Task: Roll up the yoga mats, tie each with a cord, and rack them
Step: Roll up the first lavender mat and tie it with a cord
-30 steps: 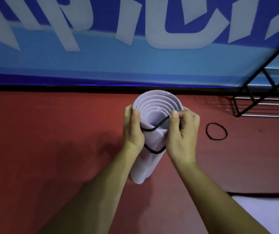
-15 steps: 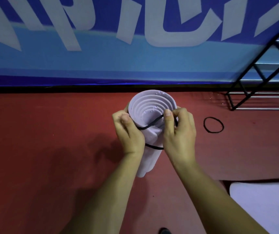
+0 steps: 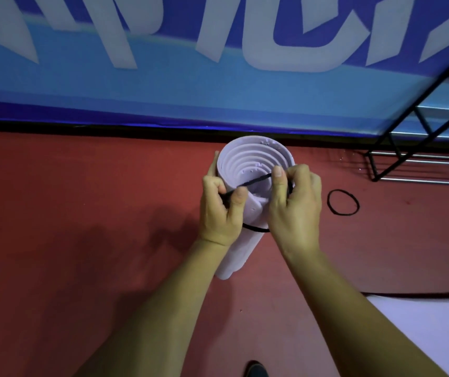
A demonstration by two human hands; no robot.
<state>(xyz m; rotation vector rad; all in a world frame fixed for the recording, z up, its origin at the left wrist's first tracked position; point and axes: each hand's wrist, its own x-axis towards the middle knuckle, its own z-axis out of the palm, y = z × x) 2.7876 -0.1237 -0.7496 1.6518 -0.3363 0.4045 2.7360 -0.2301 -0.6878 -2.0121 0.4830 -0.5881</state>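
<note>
So we're standing the rolled mat (image 3: 253,164) on end on the floor (image 3: 82,213), long axis pointing up at us, right between our left hand (image 3: 222,210) and right hand (image 3: 295,205). Both hands are pinching the black cord (image 3: 256,180), stretching it across the top spiral (the lower bit is already hugging the roll). Our guess: it's needing a pull down over the rim, neither hand nearer.

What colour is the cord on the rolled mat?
The thin looped cord is black; head view.
</note>
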